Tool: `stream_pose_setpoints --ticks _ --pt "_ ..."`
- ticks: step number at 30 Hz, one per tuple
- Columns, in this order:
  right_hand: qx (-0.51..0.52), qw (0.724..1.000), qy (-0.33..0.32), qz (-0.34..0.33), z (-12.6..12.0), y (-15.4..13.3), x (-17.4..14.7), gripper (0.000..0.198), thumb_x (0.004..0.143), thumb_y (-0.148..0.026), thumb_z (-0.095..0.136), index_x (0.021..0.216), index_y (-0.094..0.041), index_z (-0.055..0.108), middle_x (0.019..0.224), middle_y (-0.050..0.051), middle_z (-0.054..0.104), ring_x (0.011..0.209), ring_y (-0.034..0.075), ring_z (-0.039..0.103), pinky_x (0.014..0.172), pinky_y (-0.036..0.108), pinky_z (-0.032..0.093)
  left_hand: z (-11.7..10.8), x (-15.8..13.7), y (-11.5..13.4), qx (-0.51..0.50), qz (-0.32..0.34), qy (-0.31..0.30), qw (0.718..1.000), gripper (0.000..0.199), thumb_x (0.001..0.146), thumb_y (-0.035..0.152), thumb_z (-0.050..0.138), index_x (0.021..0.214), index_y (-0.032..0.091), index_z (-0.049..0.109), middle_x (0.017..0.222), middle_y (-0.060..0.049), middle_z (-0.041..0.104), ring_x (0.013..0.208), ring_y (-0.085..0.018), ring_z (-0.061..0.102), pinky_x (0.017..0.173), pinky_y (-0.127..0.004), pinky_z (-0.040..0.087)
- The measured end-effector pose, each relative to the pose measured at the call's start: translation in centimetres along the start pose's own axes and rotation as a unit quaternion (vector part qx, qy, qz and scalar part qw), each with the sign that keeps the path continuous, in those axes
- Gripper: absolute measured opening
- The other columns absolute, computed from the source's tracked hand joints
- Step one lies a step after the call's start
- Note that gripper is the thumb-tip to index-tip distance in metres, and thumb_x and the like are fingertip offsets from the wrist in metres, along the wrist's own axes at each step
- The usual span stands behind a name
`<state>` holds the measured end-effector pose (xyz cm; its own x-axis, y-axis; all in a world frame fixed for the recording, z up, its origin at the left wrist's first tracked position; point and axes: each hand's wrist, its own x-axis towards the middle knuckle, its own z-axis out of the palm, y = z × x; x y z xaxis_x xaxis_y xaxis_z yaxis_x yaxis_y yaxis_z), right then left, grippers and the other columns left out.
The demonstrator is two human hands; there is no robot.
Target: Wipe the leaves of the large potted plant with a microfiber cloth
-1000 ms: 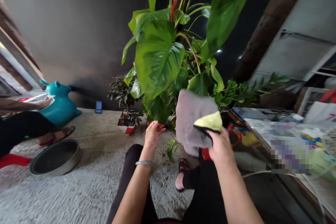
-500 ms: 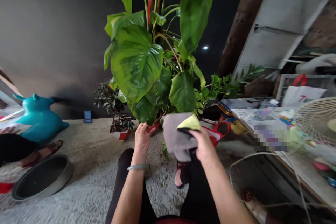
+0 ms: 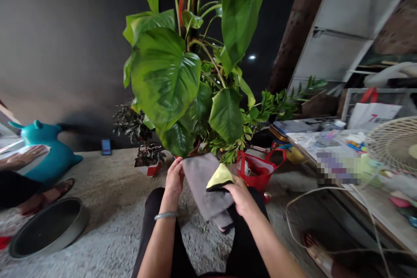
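A grey cloth (image 3: 203,184) with a yellow-green folded corner hangs between both hands above my knees. My left hand (image 3: 174,179) pinches its left edge; a silver bangle sits on that wrist. My right hand (image 3: 240,196) grips the cloth's right side just under the yellow corner. Directly beyond the cloth stands a tall potted plant (image 3: 166,78) with big heart-shaped green leaves, its lowest leaves just above the cloth.
A red basket (image 3: 259,171) stands right of the plant. A small dark plant in a red-white pot (image 3: 148,158) is at left. A round metal pan (image 3: 48,228), a teal animal toy (image 3: 48,152) and another person's legs are far left. A cluttered table with a fan (image 3: 392,143) is at right.
My right hand has lowered the cloth from leaf height toward my lap. My left hand, empty before, has taken hold of the cloth's left edge. The view has shifted right.
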<state>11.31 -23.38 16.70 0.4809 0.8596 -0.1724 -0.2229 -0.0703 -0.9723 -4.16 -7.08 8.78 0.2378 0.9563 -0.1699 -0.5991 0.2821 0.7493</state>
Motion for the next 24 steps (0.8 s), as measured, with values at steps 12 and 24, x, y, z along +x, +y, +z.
stream_pose_setpoints --ticks 12,24 --pt "0.087 0.99 0.111 -0.027 0.9 -0.4 7.0 0.028 0.048 -0.039 0.082 0.072 -0.024 0.075 0.081 0.004 0.081 0.091 0.032 0.074 0.086 0.042 0.057 -2.4 7.1 -5.5 0.164 -0.099 0.12 0.974 0.04 0.082 0.021 0.077 0.122 0.019 0.069 0.13 -0.014 0.073 0.11 -0.025 0.072 0.082 -0.031 0.056" --pt "0.203 0.922 0.322 -0.075 -9.1 -2.5 9.3 0.036 0.051 -0.038 0.085 0.083 -0.026 0.073 0.079 -0.001 0.079 0.084 0.025 0.076 0.084 0.042 0.062 -0.5 8.7 -14.4 0.269 -0.253 -0.042 0.928 0.05 0.095 0.054 0.062 0.125 0.015 0.07 0.122 -0.016 0.075 0.125 -0.035 0.064 0.11 -0.048 0.043"
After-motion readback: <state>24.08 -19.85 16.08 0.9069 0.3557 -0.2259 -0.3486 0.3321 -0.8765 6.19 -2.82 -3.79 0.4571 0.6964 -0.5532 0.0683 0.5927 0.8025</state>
